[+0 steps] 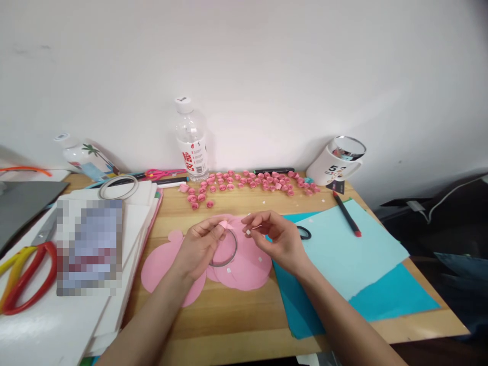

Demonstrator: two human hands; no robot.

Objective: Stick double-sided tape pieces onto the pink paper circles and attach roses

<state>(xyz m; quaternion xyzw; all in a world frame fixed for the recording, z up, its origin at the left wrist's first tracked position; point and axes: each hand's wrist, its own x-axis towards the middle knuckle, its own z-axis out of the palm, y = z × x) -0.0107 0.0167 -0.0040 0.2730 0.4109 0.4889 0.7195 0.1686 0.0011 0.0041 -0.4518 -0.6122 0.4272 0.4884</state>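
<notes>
Pinching a small pink paper piece (223, 224) near the centre of the frame, the person's left hand (203, 244) has thumb and finger clamped on it. Just right of it, the right hand (278, 239) curls, a tiny white square (248, 232) at its fingertips; whether they grip it I cannot tell. By the left hand is a thin grey ring (236, 250), over round pink paper sheets (246, 277). Rolled pink paper roses (252, 184) spread higher up the frame, beside a clear plastic bottle (193, 152)
</notes>
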